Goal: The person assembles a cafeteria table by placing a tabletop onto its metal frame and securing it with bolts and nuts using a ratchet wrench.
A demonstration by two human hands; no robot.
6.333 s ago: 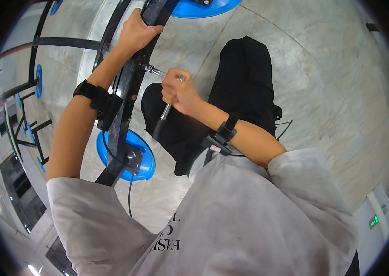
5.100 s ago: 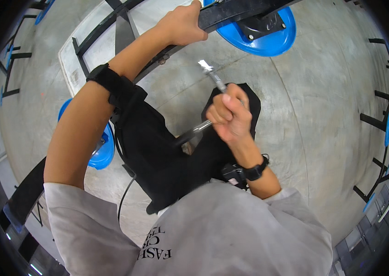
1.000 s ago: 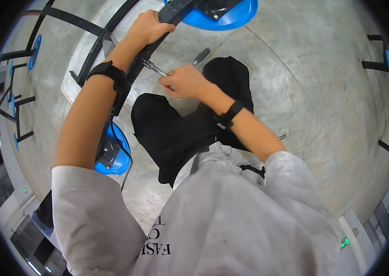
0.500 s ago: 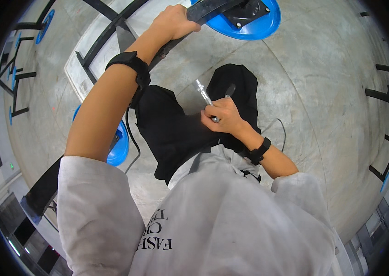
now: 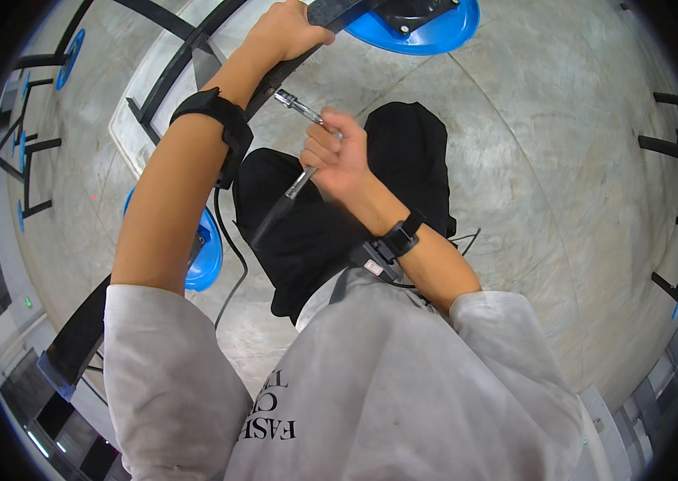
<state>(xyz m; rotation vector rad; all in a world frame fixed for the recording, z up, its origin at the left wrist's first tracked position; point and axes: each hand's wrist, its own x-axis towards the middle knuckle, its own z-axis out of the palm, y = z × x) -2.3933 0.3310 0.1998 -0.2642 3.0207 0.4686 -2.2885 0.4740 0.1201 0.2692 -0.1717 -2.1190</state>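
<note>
My left hand [image 5: 284,30] is wrapped round a black metal bar [image 5: 339,11] of a frame at the top of the head view. Below and right of it, my right hand [image 5: 336,152] is closed round a socket wrench. The silver socket and shaft [image 5: 297,104] of the socket wrench point up and left, with the tip close to the bar's lower part but seemingly apart from it. Its handle [image 5: 291,196] comes out below my fist, the dark end blurred. Beside my left hand, a blue round seat [image 5: 443,32] bears a black mounting plate [image 5: 415,11] with bolts.
Black frame beams [image 5: 175,76] cross at the upper left. Another blue seat [image 5: 204,260] lies under my left forearm, near a hanging cable [image 5: 231,240]. Further frames with blue seats line the left and right sides. Grey concrete floor [image 5: 547,208] spreads around my knees.
My right hand has moved up and left from my lap with the socket wrench and turned over, bringing the socket near the bar. My left hand stays on the bar.
</note>
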